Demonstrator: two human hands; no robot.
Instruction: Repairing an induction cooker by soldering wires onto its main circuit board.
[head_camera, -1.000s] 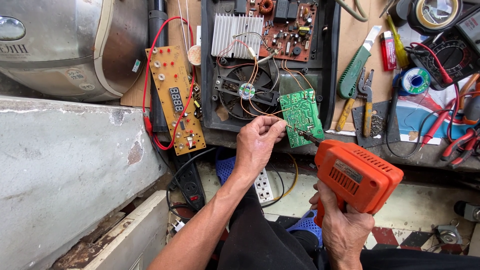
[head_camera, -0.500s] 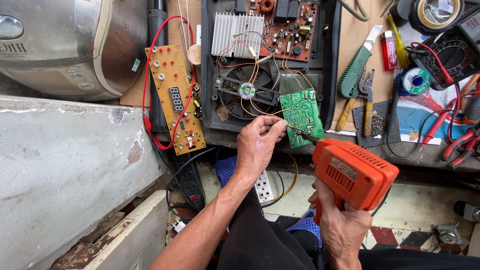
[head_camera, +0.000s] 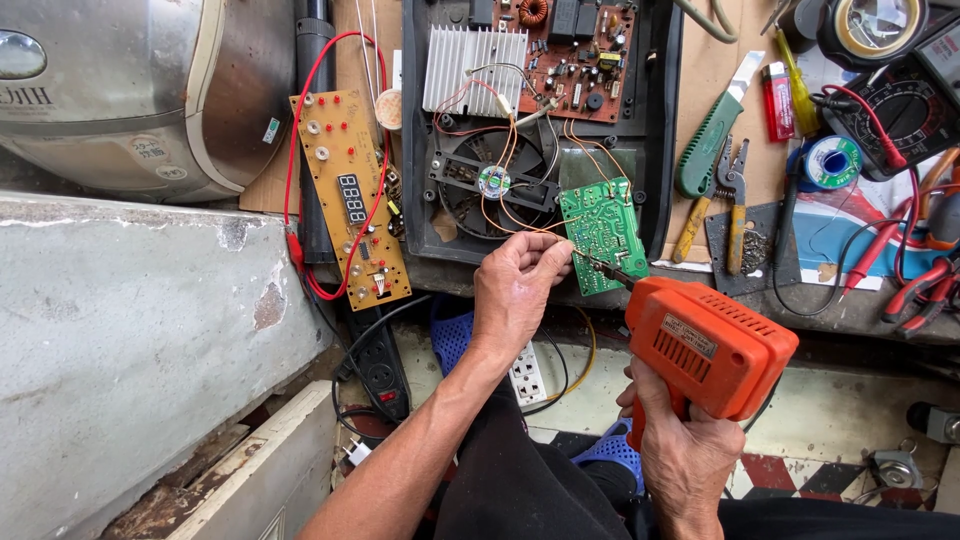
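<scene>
Cluttered surface (head_camera: 715, 75), opened appliance on it. Left hand (head_camera: 515, 290) fingers pinch thin wire at green circuit board (head_camera: 603, 232) (centre, 12 o'clock from hand). Right hand (head_camera: 685, 445) clenched around orange soldering gun (head_camera: 708, 345), tip touching board.

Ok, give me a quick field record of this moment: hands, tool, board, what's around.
left hand: pinching a thin wire at the edge of the green board
right hand: gripping the handle of the orange soldering gun
gun tip: at the green board's lower edge, beside the left fingers
green board: tilted, wired to the open black housing
housing: fan, heatsink, brown board
left of it: yellow display board
right of it: pliers, solder spool
</scene>
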